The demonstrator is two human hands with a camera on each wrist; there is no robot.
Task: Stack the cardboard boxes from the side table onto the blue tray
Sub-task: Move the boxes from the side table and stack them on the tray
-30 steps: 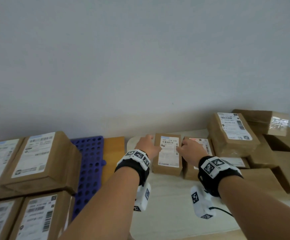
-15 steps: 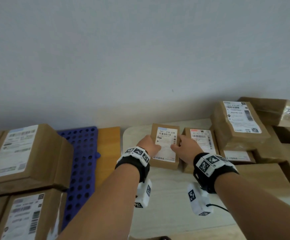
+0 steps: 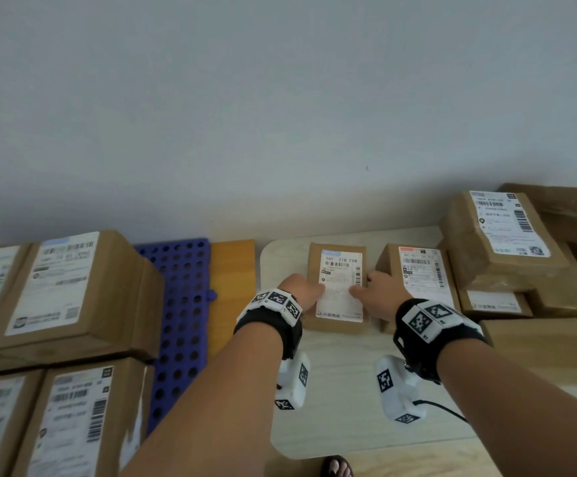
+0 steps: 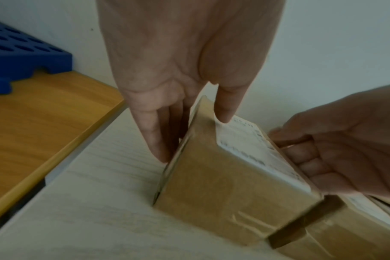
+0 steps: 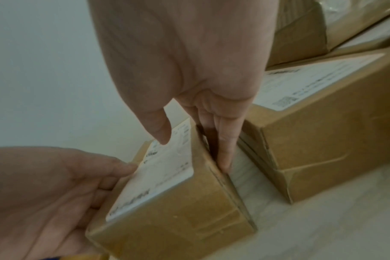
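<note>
A small cardboard box (image 3: 338, 270) with a white label sits on the pale side table (image 3: 342, 407). My left hand (image 3: 302, 290) holds its left side and my right hand (image 3: 373, 292) its right side. In the left wrist view the left hand (image 4: 191, 139) has its thumb on the label and its fingers down the side of the box (image 4: 223, 190). The right hand (image 5: 194, 154) grips the box (image 5: 178, 211) the same way. Whether the box is off the table I cannot tell. The blue perforated tray (image 3: 180, 304) lies to the left, with large boxes (image 3: 73, 294) on it.
A second labelled box (image 3: 417, 273) stands just right of the held one, close to my right fingers. Several more boxes (image 3: 500, 235) are piled at the right. An orange wooden strip (image 3: 232, 280) separates tray and table. A wall rises behind. A sandalled foot (image 3: 337, 468) shows below.
Both hands have slid nearer along the small box, thumbs now on its label. The box has shifted a little left, opening a gap to the neighbouring box.
</note>
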